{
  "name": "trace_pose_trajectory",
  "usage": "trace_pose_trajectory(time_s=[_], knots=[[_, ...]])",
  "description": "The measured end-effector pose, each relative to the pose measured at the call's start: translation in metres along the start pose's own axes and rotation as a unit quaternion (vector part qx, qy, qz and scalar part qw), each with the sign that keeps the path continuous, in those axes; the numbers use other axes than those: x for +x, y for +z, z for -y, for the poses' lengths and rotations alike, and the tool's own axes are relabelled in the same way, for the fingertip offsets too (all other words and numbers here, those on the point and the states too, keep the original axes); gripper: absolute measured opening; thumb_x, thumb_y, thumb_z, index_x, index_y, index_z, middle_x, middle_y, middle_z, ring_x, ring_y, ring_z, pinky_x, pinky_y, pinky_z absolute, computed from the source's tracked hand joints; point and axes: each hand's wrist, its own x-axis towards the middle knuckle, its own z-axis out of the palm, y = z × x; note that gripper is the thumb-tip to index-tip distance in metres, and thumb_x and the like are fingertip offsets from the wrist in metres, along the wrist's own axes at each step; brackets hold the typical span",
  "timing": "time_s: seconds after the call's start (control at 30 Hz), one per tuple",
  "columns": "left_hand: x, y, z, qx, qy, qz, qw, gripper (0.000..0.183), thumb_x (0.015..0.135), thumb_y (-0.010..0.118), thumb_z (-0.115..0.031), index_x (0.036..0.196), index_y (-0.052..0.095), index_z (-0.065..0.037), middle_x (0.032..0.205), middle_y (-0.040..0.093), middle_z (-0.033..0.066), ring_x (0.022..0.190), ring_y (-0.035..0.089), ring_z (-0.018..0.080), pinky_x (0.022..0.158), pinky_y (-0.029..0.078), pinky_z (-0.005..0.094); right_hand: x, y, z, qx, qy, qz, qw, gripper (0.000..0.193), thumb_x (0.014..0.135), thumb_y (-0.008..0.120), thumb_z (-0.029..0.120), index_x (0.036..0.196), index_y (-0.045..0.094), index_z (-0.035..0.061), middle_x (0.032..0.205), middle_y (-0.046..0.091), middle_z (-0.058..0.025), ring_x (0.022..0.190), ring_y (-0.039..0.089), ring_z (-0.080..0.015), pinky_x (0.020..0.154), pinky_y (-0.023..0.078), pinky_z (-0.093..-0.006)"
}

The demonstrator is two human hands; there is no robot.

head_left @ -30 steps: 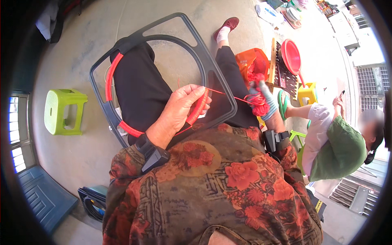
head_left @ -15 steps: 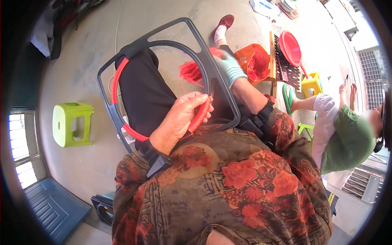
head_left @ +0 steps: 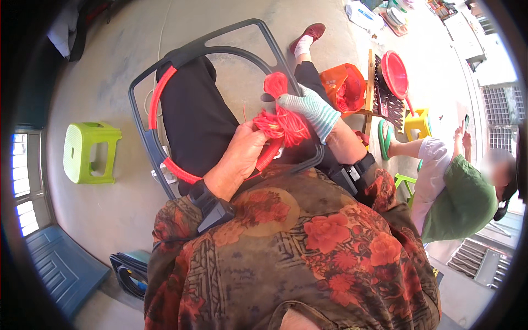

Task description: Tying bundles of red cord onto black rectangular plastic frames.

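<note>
Across my thighs lies a dark grey frame (head_left: 182,56) with a large round opening. Red cord is wound tightly over parts of its ring, one wound stretch (head_left: 159,98) at the left and another (head_left: 182,174) lower down. My left hand (head_left: 236,155), bare, is closed on the near right part of the ring, over the coiled red cord (head_left: 269,155). My right hand (head_left: 312,111), in a pale striped glove, grips a thick bundle of red cord (head_left: 287,125) beside it. The bundle's loose strands hang against my left fingers, hiding their tips.
A green stool (head_left: 92,153) stands at the left. Beyond my right arm are an orange bag (head_left: 331,82) with red cord in it, a red basin (head_left: 394,74) and a yellow stool (head_left: 419,124). At the far right sits a person in a green top (head_left: 462,190), holding a phone.
My right hand has swung inward and nearer with the cord bundle, bringing it against my left hand. My left hand keeps its hold on the wound ring.
</note>
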Motion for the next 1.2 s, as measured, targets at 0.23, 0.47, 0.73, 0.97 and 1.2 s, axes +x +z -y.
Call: trace_pose_trajectory(time_s=[0.23, 0.47, 0.73, 0.97, 1.2], knots=[[0.015, -0.003, 0.003, -0.055, 0.046, 0.035, 0.997, 0.015, 0.091, 0.058, -0.012, 0.100, 0.060, 0.000, 0.093, 0.064, 0.0056, 0.078, 0.062, 0.0117, 0.070, 0.052, 0.0244, -0.037, -0.013, 0.008, -0.150, 0.151, -0.083, 0.974, 0.041, 0.075, 0.071, 0.007, 0.114, 0.059, 0.0020, 0.101, 0.063, -0.0024, 0.091, 0.058, -0.0095, 0.084, 0.046, -0.0253], [0.021, -0.013, 0.003, -0.026, 0.020, 0.045, 0.998, 0.013, 0.092, 0.058, -0.015, 0.091, 0.060, -0.001, 0.081, 0.062, 0.0036, 0.070, 0.059, 0.0089, 0.066, 0.050, 0.0225, -0.039, -0.010, -0.003, -0.151, 0.099, -0.074, 0.981, 0.035, 0.077, 0.070, 0.006, 0.110, 0.059, 0.0014, 0.094, 0.064, -0.0020, 0.088, 0.059, -0.0101, 0.081, 0.048, -0.0260], [0.014, -0.010, -0.006, 0.006, -0.013, 0.034, 0.999, 0.017, 0.092, 0.057, -0.018, 0.092, 0.059, -0.002, 0.081, 0.062, 0.0060, 0.066, 0.059, 0.0102, 0.060, 0.051, 0.0246, -0.046, -0.057, -0.003, -0.276, 0.062, 0.007, 0.959, 0.026, 0.081, 0.065, 0.016, 0.101, 0.060, 0.0015, 0.087, 0.060, -0.0007, 0.080, 0.055, -0.0068, 0.077, 0.045, -0.0230], [0.007, 0.000, -0.012, 0.005, -0.048, 0.019, 0.999, 0.028, 0.096, 0.051, -0.027, 0.099, 0.059, 0.000, 0.082, 0.063, 0.0095, 0.065, 0.060, 0.0137, 0.059, 0.051, 0.0248, -0.072, -0.117, -0.012, 0.134, 0.007, -0.276, 0.952, 0.029, 0.088, 0.063, 0.033, 0.096, 0.058, 0.0065, 0.084, 0.061, -0.0039, 0.074, 0.062, -0.0182, 0.066, 0.056, -0.0347], [0.007, 0.002, -0.011, 0.029, -0.025, 0.051, 0.998, 0.030, 0.096, 0.050, -0.024, 0.103, 0.059, 0.004, 0.080, 0.064, 0.0112, 0.060, 0.061, 0.0142, 0.056, 0.052, 0.0254, -0.054, -0.121, -0.004, -0.126, -0.019, -0.394, 0.910, 0.035, 0.084, 0.065, 0.030, 0.107, 0.060, 0.0034, 0.095, 0.063, -0.0058, 0.085, 0.061, -0.0158, 0.077, 0.050, -0.0310]])
